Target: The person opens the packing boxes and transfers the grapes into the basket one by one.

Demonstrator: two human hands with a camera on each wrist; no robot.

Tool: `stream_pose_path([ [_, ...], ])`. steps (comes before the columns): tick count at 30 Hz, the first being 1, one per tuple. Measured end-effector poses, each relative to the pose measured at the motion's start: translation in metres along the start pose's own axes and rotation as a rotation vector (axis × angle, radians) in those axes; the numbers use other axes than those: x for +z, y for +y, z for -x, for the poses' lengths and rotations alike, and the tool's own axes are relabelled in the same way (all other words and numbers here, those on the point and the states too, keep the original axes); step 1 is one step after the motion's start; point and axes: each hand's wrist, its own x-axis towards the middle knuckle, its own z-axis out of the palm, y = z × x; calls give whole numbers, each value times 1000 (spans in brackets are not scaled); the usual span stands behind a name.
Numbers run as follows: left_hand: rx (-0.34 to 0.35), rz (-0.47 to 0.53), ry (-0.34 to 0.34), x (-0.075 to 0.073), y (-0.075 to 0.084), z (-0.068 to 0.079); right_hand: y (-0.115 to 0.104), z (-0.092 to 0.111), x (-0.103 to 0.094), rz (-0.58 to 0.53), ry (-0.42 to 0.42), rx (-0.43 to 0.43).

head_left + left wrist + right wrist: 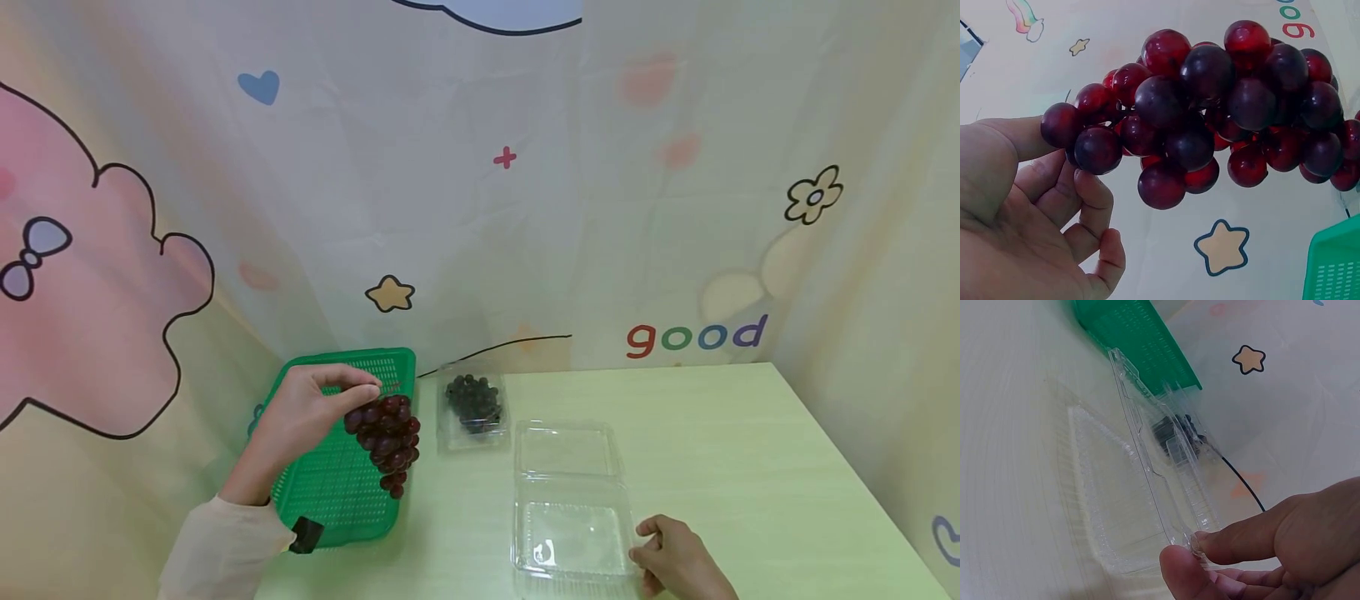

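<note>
My left hand [300, 412] pinches the top of a bunch of dark red grapes [386, 442] between thumb and fingers. The bunch hangs down over the right side of a green basket [330, 504]; in the left wrist view the grapes [1191, 112] spread right from the fingertips. At the front, my right hand [678, 558] is at the right edge of an open clear plastic clamshell container [577, 542], with nothing visible inside. The right wrist view shows thumb and finger of the right hand [1260, 550] pinching the container's rim [1147, 456].
A second clear container [450, 440] with a bunch of black grapes [474, 404] inside stands behind, between basket and open clamshell. A patterned curtain [510, 242] hangs at the back of the pale green table [720, 450].
</note>
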Motion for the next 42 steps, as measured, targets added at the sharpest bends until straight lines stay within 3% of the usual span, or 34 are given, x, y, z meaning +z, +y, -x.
stream_pose_path([
  [16,-51,5,21,-25,-19,9,1,-3,0,20,1,2],
  [32,-183,17,31,-50,-48,22,-1,-3,1,45,11,27],
  [42,-187,-34,57,-60,-68,24,-1,-4,0,26,-8,8],
])
